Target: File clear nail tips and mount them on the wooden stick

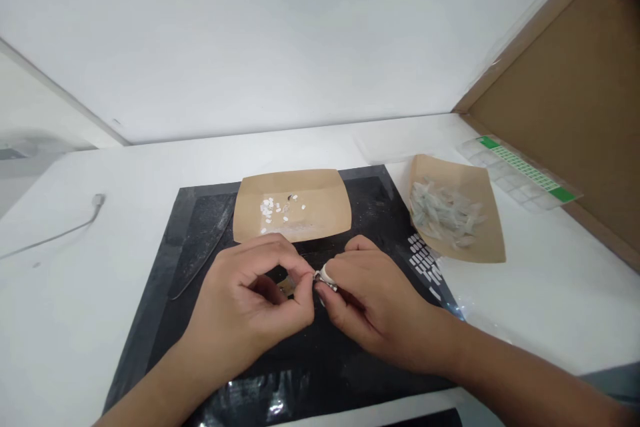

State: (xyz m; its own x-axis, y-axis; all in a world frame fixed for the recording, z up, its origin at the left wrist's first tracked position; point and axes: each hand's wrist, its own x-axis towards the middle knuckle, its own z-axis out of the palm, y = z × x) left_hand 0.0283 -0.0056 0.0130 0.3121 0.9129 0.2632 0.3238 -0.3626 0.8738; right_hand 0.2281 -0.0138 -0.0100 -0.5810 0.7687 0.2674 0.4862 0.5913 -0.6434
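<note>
My left hand point(260, 283) is closed in a pinch, thumb and index fingertip pressed together over the middle of the black mat point(350, 363). Whatever lies in that pinch is too small or hidden to name. My right hand point(375, 297) grips a small silvery metal tool point(327, 283), whose kind the fingers hide. Its end touches or nearly touches the left fingertips. Something white shows at the right index finger. Just beyond the hands, a brown paper sheet point(320, 197) carries several white flakes point(267, 205) and a small dark bit.
Right of the mat, another brown paper point(490, 240) holds a heap of translucent slivers point(440, 210). Rows of small pale pieces point(425, 260) lie on the mat's right edge. Farther right is a clear compartment box point(520, 170) with a green label. A cable point(75, 227) lies left.
</note>
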